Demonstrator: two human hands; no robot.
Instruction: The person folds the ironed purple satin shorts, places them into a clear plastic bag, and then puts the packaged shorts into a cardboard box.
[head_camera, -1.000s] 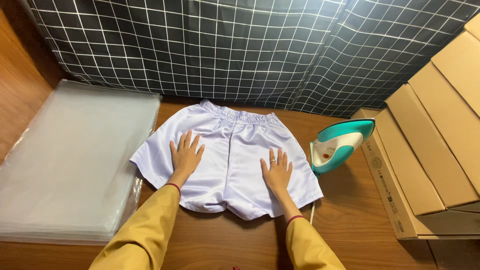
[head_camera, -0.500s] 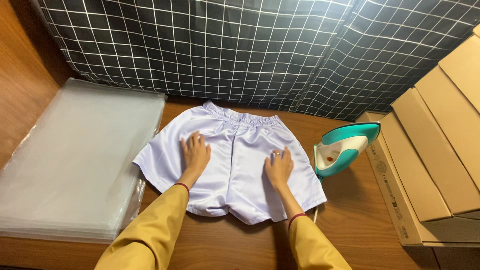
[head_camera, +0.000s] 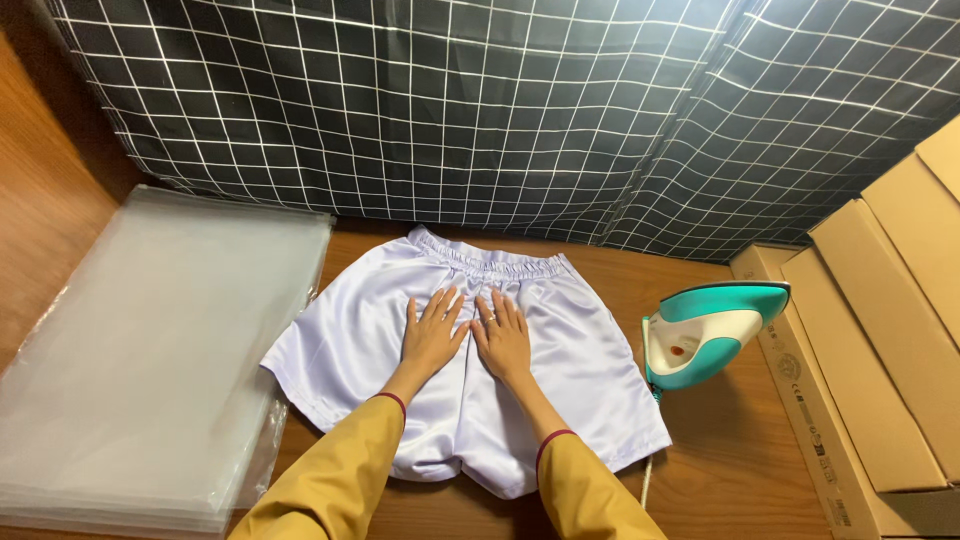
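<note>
Sleeves (head_camera: 340, 480) of mustard yellow lead to our hands, pressed flat and open on white satin shorts (head_camera: 560, 370), gripping nothing: left hand (head_camera: 432, 336) and right hand (head_camera: 503, 337) side by side at the middle. Left of the shorts lies a stack of clear plastic bags (head_camera: 150, 340); right, a teal iron (head_camera: 706, 330) and cardboard boxes (head_camera: 880, 350). Beneath the shorts is a wooden table (head_camera: 730, 470); beyond them hangs black grid-patterned cloth (head_camera: 450, 110).

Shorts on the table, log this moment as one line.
left hand flat on shorts | right hand flat beside it | iron upright
</note>
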